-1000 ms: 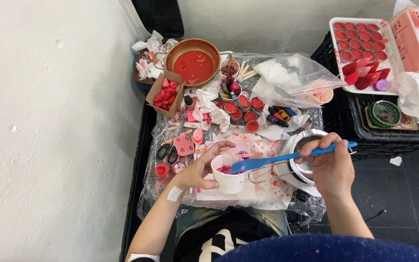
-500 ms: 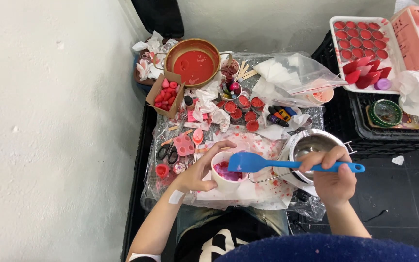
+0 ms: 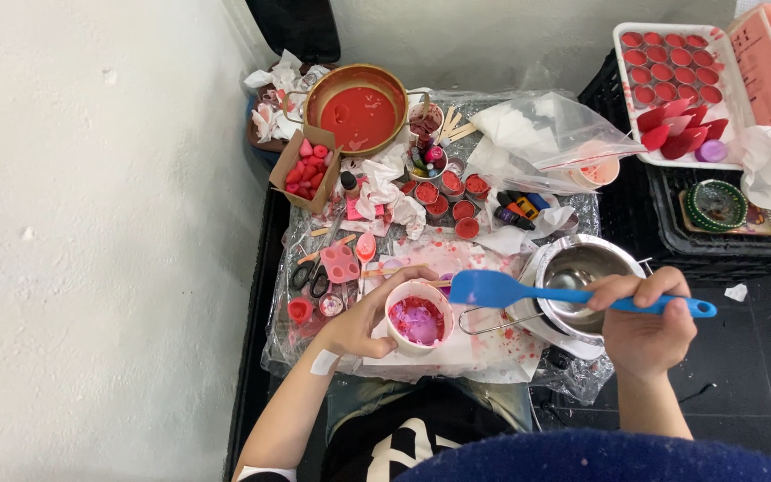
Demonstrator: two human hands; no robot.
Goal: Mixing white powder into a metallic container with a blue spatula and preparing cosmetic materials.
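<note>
L hand (image 3: 359, 319) wraps round a small white cup (image 3: 418, 314), fingers curled on its rim and side, cup sitting on the plastic-covered surface (image 3: 493, 353) just in front of the person. Inside the cup: pink/magenta crumbly stuff. R hand (image 3: 644, 326) is clamped on the handle of a blue spatula (image 3: 573, 297); blade end hangs just above the cup's right rim, not dipped in, handle runs across a steel pot (image 3: 577, 272) w/ a wire handle, right beside the cup.

Round abt: pink silicone mould (image 3: 340, 264) and black-handled scissors (image 3: 311, 275) left of the cup, near L hand. Further back, row of small red-filled tins (image 3: 446, 192), a cardboard box of pink/red pieces (image 3: 303, 165), crumpled tissues, and a brass-coloured pan (image 3: 357, 112) w/ red liquid at the far edge. Clear plastic bag (image 3: 542, 134) w/ white sheets behind the pot. Well off to the right, on black crates, a white tray (image 3: 678, 94) of red-filled tins w/ red petal shapes at its front edge.
</note>
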